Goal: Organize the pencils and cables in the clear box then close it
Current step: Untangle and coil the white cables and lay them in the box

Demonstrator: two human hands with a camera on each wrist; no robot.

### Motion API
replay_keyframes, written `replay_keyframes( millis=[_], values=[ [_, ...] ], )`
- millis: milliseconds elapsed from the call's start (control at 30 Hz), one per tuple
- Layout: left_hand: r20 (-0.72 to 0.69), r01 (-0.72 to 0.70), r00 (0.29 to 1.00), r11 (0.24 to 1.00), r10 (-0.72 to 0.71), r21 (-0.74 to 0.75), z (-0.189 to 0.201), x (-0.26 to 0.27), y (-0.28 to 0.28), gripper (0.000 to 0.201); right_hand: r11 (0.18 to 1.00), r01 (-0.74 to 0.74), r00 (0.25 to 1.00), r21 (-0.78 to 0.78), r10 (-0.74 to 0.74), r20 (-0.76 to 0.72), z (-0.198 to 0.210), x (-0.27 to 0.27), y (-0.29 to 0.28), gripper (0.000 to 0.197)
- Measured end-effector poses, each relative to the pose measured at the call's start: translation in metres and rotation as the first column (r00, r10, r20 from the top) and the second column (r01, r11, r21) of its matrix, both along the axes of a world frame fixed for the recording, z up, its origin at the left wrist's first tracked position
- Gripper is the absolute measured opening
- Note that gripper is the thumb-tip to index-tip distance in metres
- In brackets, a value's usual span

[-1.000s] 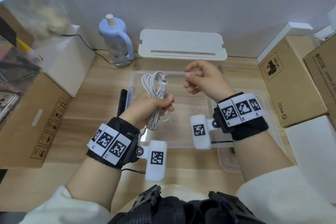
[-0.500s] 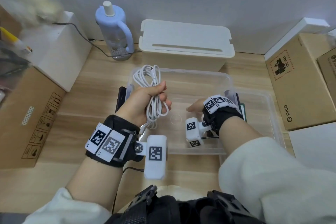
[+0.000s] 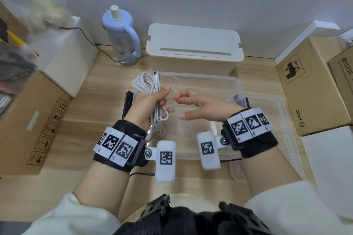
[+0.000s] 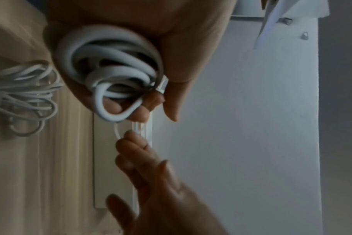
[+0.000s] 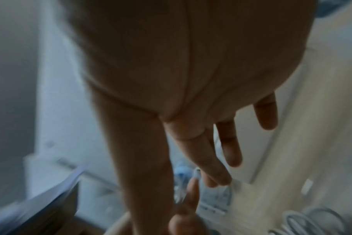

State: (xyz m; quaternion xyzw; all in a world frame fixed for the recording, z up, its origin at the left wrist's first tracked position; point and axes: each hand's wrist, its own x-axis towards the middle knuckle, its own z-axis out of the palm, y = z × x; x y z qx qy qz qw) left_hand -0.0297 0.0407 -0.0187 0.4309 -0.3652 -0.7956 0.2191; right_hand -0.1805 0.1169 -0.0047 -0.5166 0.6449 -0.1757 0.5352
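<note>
— Over on my left, what have I got? My left hand (image 3: 150,105) has its grip clenched round a coiled bundle of white charging cable (image 3: 150,89), held up above the left end of the clear plastic box (image 3: 225,86).

— And the box itself?

— Open, sitting on the pale wood-grain worktop (image 3: 80,116); I see nothing inside it yet. What I take to be its clear lid (image 3: 286,120) lies just beside it on the right. A second loose white cable (image 4: 24,98) lies on the worktop in my left wrist view.

— Your right hand?

— My right hand (image 3: 200,108) hovers beside the bundle, grip released, fingers loosely spread, holding nothing.

— So which step?

— Tidying the coil before stowing, I judge. Next I'd need to tuck the dangling loops in, then lower the bundle into the box so it stays flat. I can't pick out any pencils.

— The room?

— Brown cardboard box (image 3: 38,120) at far left, lilac water bottle (image 3: 122,32) and cream lidded storage box (image 3: 193,46) against the white wall, more brown cartons (image 3: 309,89) at right.
</note>
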Motion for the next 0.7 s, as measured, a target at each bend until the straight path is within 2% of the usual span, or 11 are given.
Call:
replay_keyframes(
  millis=[133, 300, 433, 500, 567, 633, 700],
  values=[
    [0.049, 0.006, 0.999, 0.995, -0.002, -0.100, 0.003, -0.002, 0.002, 0.022, 0.994, -0.074, 0.992, -0.084, 0.064, -0.112, 0.008, 0.011, 0.004, 0.043],
    [0.016, -0.113, 0.993, 0.994, 0.113, 0.008, 0.002, 0.009, -0.002, 0.020, 0.999, 0.025, 0.961, -0.030, -0.032, -0.273, 0.003, -0.001, 0.013, 0.053],
    [0.006, -0.121, 0.993, 0.991, 0.121, 0.060, 0.001, 0.015, -0.004, 0.020, 0.988, 0.157, 0.943, -0.008, -0.153, -0.295, -0.002, -0.007, 0.007, 0.047],
    [0.006, -0.110, 0.994, 0.992, 0.110, 0.058, -0.001, 0.016, -0.003, 0.021, 0.964, 0.262, 0.924, 0.036, -0.240, -0.297, -0.009, -0.010, -0.001, 0.043],
    [0.003, -0.101, 0.995, 0.993, 0.101, 0.055, -0.001, 0.017, -0.002, 0.022, 0.941, 0.320, 0.901, 0.107, -0.267, -0.342, -0.019, -0.012, -0.011, 0.041],
    [-0.005, -0.099, 0.995, 0.993, 0.100, 0.060, -0.002, 0.017, -0.003, 0.023, 0.921, 0.324, 0.894, 0.218, -0.222, -0.388, -0.028, -0.016, -0.018, 0.039],
    [-0.010, -0.089, 0.996, 0.994, 0.090, 0.066, -0.003, 0.018, -0.004, 0.024, 0.904, 0.303, 0.898, 0.301, -0.165, -0.409, -0.036, -0.020, -0.022, 0.029]
  ],
)
